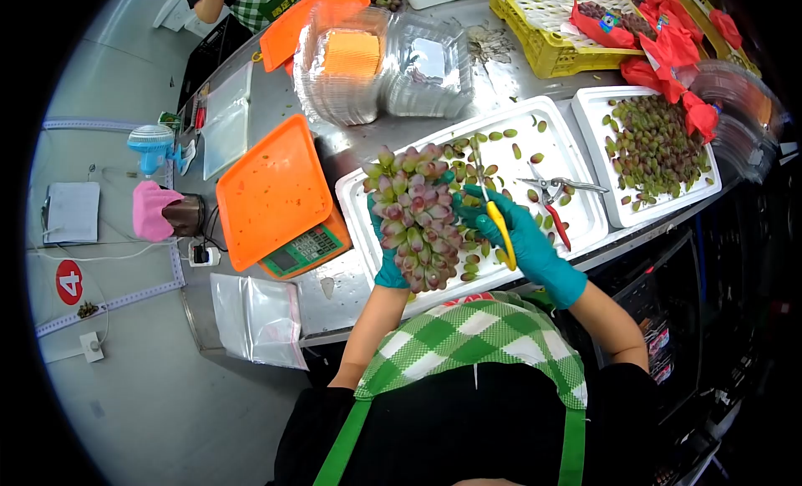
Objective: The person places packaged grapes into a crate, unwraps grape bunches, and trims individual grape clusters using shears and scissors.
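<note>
My left hand, in a teal glove, holds up a big bunch of pink-green grapes over a white tray. My right hand, also gloved, grips yellow-handled scissors whose blades point into the right side of the bunch. Loose grapes lie scattered on the tray under the bunch. A pair of red-handled shears rests on the tray to the right of my right hand.
An orange tray on a scale sits left. Stacked clear clamshell boxes stand behind. A second white tray of loose grapes is at right, yellow crates behind it. Plastic bags hang at the near-left edge. Another person stands far left.
</note>
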